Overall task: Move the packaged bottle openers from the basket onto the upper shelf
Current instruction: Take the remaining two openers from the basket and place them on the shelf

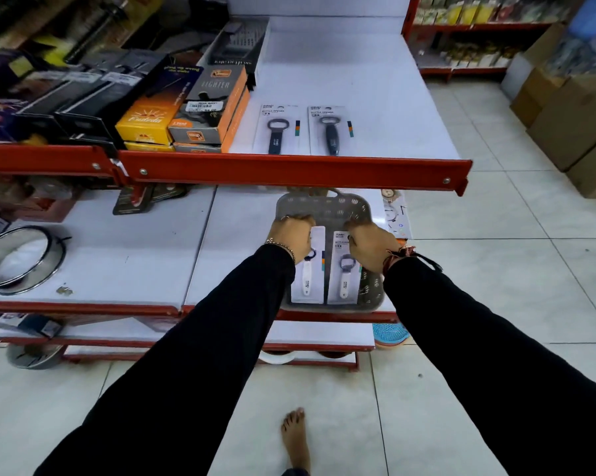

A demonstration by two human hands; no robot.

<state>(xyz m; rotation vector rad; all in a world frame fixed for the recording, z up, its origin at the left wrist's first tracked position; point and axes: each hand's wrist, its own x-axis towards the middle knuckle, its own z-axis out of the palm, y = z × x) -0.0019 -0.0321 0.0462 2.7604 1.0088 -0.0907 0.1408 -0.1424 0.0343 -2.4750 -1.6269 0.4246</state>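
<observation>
Two packaged bottle openers lie flat in the grey basket (327, 207) at lower centre of the frame: the left pack (308, 280) and the right pack (342, 280), each a white-handled opener on a stiff card. They look light and rigid, the card edges thin and likely slick, so a pinch at the top edge near the hang hole should serve best. The left hand (291, 237) is curled on the top of the left pack, the right hand (372, 243) on the right pack; both appear to grip. Above, on the upper shelf (375, 97) behind its red rail (289, 170), two dark-handled packs (277, 130) already lie beside the orange lighter boxes (207, 111).
</observation>
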